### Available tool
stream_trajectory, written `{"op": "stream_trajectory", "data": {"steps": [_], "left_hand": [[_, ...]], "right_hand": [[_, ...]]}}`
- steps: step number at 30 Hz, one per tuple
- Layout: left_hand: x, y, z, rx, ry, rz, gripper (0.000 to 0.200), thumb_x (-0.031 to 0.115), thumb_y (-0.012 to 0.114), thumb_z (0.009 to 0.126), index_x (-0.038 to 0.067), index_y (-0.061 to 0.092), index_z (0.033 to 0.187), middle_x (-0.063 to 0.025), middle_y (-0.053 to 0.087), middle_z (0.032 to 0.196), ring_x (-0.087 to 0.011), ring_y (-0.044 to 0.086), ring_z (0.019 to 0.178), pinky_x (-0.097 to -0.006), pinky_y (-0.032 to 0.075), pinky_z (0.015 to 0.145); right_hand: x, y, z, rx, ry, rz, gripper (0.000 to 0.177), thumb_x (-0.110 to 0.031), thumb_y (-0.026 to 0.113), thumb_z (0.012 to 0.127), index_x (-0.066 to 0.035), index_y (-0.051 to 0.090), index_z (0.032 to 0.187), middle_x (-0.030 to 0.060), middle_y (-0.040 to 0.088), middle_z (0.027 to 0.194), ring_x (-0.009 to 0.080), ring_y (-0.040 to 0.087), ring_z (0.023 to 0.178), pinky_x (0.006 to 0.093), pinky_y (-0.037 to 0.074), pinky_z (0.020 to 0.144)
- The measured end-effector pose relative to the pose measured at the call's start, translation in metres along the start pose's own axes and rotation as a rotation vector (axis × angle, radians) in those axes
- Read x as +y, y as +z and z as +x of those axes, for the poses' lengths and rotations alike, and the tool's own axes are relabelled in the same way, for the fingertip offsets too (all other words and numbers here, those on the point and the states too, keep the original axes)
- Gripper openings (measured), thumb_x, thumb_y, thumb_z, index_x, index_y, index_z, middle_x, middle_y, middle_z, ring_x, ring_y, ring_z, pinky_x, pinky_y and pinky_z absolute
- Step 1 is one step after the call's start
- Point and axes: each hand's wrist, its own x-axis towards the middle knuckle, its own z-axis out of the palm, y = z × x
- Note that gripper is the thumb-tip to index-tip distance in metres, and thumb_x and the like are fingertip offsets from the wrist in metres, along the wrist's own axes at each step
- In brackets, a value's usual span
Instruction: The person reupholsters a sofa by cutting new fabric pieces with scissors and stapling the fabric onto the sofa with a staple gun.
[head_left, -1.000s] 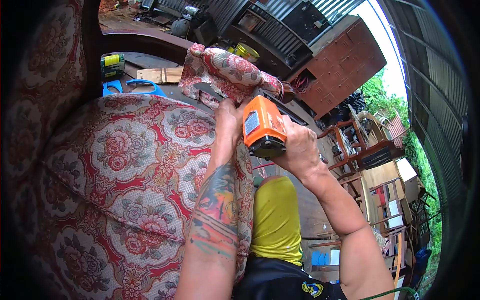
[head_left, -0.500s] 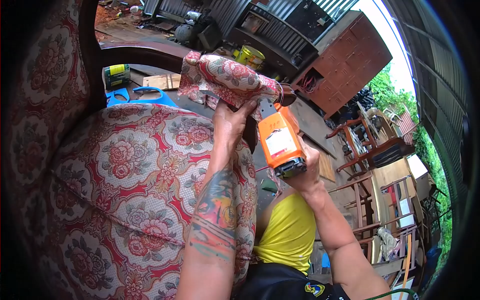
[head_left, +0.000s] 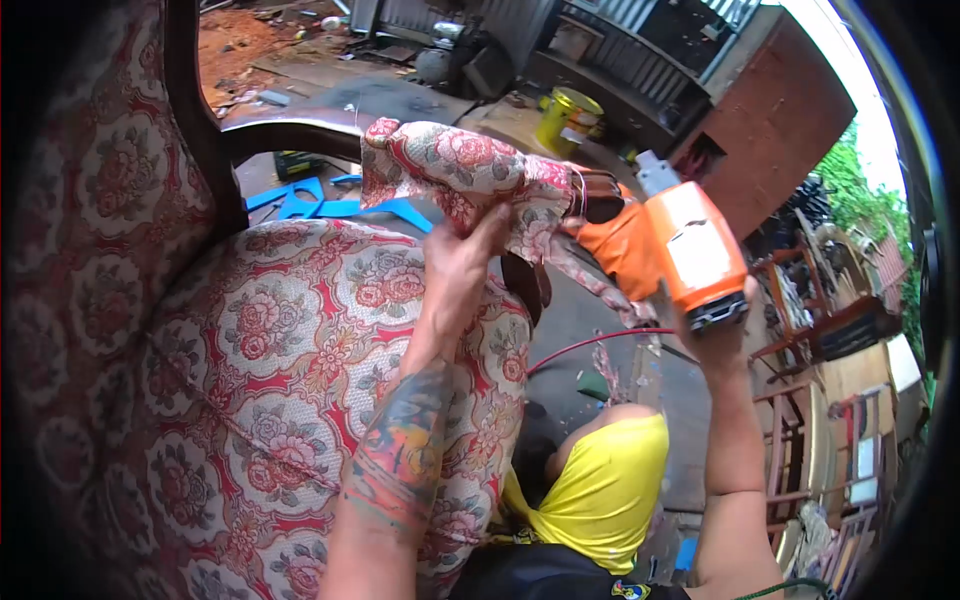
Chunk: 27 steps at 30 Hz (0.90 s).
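Upholstery in a flower print covers the chair seat point(head_left: 280, 330) closest by. Above it, the left hand point(head_left: 458, 270) pinches the loose cloth point(head_left: 460, 165) wrapped over the armrest. The right hand point(head_left: 718, 340) is closed around an orange staple gun point(head_left: 680, 245), its nose at the cloth's end. A yellow can point(head_left: 565, 112) stands far behind.

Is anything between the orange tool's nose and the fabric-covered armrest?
Nothing visible. The orange tool in the right hand has its nose at the end of the padded armrest; the left hand grips it beside that spot, not in between.
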Motion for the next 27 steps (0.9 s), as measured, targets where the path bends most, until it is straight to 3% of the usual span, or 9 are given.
{"op": "stream_trajectory", "data": {"steps": [4,5,6,8,9,13,19,22,27], "left_hand": [[0.012,0.009,-0.009,0.041,-0.074,0.103,0.040,0.026,0.072,0.091,-0.002,0.064,0.118,-0.0052,0.069,0.101,-0.0126,0.063,0.085,-0.0283,0.052,0.077],[0.012,0.005,-0.010,0.072,-0.107,0.166,0.056,0.037,0.065,0.095,0.000,0.050,0.134,-0.0098,0.064,0.122,-0.0175,0.066,0.099,-0.0316,0.054,0.084],[0.014,0.006,-0.011,0.123,-0.119,0.179,0.056,0.037,0.065,0.095,0.000,0.050,0.134,-0.0098,0.064,0.122,-0.0175,0.066,0.099,-0.0316,0.054,0.084],[0.020,0.011,-0.007,0.127,-0.076,-0.265,0.068,0.054,0.056,0.096,0.002,0.045,0.138,-0.0117,0.061,0.128,-0.0231,0.063,0.109,-0.0380,0.053,0.089],[0.020,0.010,-0.007,0.169,-0.066,-0.280,0.072,0.060,0.048,0.096,0.001,0.047,0.136,-0.0143,0.060,0.130,-0.0261,0.060,0.117,-0.0434,0.048,0.099],[0.023,0.036,-0.004,0.554,-0.053,-0.517,0.081,0.067,0.052,0.090,0.003,0.044,0.139,-0.0151,0.055,0.137,-0.0257,0.054,0.124,-0.0433,0.043,0.107],[0.042,0.096,0.040,1.065,-0.073,-0.425,0.089,0.074,0.036,0.092,0.000,0.041,0.142,-0.0152,0.052,0.139,-0.0294,0.051,0.127,-0.0479,0.039,0.110],[0.022,0.084,0.068,1.245,0.032,-0.330,0.082,0.071,0.030,0.095,0.004,0.044,0.140,-0.0152,0.057,0.132,-0.0304,0.058,0.118,-0.0494,0.047,0.102],[0.004,0.066,0.064,1.259,0.058,-0.301,0.067,0.059,0.035,0.101,0.004,0.045,0.139,-0.0119,0.057,0.132,-0.0288,0.058,0.117,-0.0448,0.046,0.100]], "right_hand": [[0.105,0.020,0.040,0.358,-0.320,-0.050,0.032,-0.009,0.077,0.077,-0.005,0.064,0.107,0.0110,0.068,0.101,0.0307,0.067,0.094,0.0431,0.051,0.083],[0.139,0.030,0.046,0.345,-0.234,0.006,0.053,-0.029,0.081,0.070,-0.004,0.058,0.111,0.0150,0.058,0.109,0.0354,0.048,0.109,0.0456,0.043,0.090],[0.142,0.018,0.061,0.204,-0.385,-0.338,0.043,-0.027,0.078,0.073,-0.007,0.062,0.108,0.0126,0.061,0.108,0.0355,0.053,0.105,0.0479,0.044,0.088],[0.161,0.010,0.083,0.157,-0.459,-0.324,0.033,-0.021,0.077,0.073,-0.010,0.066,0.103,0.0106,0.066,0.104,0.0358,0.060,0.099,0.0499,0.044,0.088],[0.162,-0.002,0.093,0.128,-0.511,-0.300,0.032,0.002,0.074,0.080,-0.001,0.067,0.111,0.0098,0.071,0.107,0.0231,0.069,0.098,0.0370,0.053,0.083],[0.183,-0.016,0.119,0.024,-0.486,-0.096,0.036,0.006,0.067,0.082,-0.002,0.068,0.116,0.0088,0.070,0.106,0.0216,0.068,0.096,0.0354,0.052,0.083],[0.219,-0.037,0.152,-0.140,-0.529,-0.065,0.048,0.003,0.065,0.079,-0.006,0.066,0.126,0.0095,0.067,0.107,0.0258,0.066,0.091,0.0377,0.051,0.083],[0.233,-0.055,0.170,-0.183,-0.573,-0.051,0.045,0.001,0.066,0.081,-0.006,0.066,0.125,0.0082,0.068,0.103,0.0254,0.066,0.090,0.0385,0.051,0.083],[0.239,-0.068,0.181,-0.312,-0.434,0.221,0.009,-0.006,0.064,0.092,-0.002,0.068,0.099,0.0029,0.056,0.068,0.0178,0.055,0.057,0.0328,0.042,0.053]]}}
